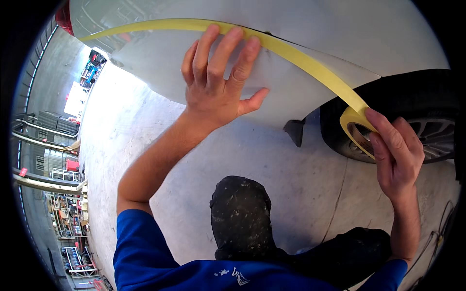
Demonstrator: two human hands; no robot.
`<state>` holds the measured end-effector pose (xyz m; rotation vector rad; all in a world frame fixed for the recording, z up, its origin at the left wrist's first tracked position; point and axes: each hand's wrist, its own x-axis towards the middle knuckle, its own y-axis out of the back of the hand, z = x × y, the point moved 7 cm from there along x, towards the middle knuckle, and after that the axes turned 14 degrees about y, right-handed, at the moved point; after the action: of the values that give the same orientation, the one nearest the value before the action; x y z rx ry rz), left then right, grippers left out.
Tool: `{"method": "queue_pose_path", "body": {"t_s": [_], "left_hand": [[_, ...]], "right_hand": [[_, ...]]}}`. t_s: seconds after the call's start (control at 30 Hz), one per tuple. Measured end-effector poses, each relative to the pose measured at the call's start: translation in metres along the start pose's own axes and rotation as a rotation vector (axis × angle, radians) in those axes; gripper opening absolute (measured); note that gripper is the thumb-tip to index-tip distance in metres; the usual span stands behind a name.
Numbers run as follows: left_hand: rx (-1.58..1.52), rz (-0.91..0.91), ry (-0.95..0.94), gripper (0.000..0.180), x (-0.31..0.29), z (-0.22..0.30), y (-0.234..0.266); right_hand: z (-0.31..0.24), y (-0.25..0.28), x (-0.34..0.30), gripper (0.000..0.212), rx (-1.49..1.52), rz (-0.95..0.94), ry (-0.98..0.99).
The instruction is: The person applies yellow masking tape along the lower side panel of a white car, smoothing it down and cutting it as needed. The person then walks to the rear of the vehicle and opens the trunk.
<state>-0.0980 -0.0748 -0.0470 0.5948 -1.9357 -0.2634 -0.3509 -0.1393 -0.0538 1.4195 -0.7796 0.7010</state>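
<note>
A strip of yellow masking tape point(165, 24) curves along the light-coloured car bumper point(145, 58), from near the red tail light point(63, 19) toward the wheel. My left hand point(218, 77) lies with fingers spread, its fingertips on the lower edge of the tape. To the right, my right hand point(397, 150) pinches the roll of yellow masking tape point(350, 119) by its side. Between the hands the strip runs down to the roll, passing in front of the tyre's edge. Part of the roll is hidden behind my right fingers.
The car's wheel point(335, 131) stands right behind the roll. A dark mud flap point(294, 132) hangs below the bumper. My bent knee point(241, 218) is over the concrete floor point(184, 194). A cable point(439, 237) lies at the right; stocked shelves point(70, 213) stand far left.
</note>
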Motion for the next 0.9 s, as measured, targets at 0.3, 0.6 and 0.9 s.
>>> {"method": "queue_pose_path", "body": {"t_s": [0.3, 0.6, 0.9], "left_hand": [[-0.096, 0.013, 0.096, 0.098, 0.0, 0.025, 0.013], [0.01, 0.146, 0.182, 0.073, -0.001, -0.076, 0.042], [-0.019, 0.18, -0.002, 0.052, 0.024, -0.029, 0.043]], "right_hand": [[-0.016, 0.002, 0.016, 0.041, 0.005, -0.181, 0.018], [-0.025, 0.019, 0.022, 0.042, 0.014, -0.148, 0.056], [-0.02, 0.019, 0.013, 0.045, 0.022, -0.083, 0.072]]}}
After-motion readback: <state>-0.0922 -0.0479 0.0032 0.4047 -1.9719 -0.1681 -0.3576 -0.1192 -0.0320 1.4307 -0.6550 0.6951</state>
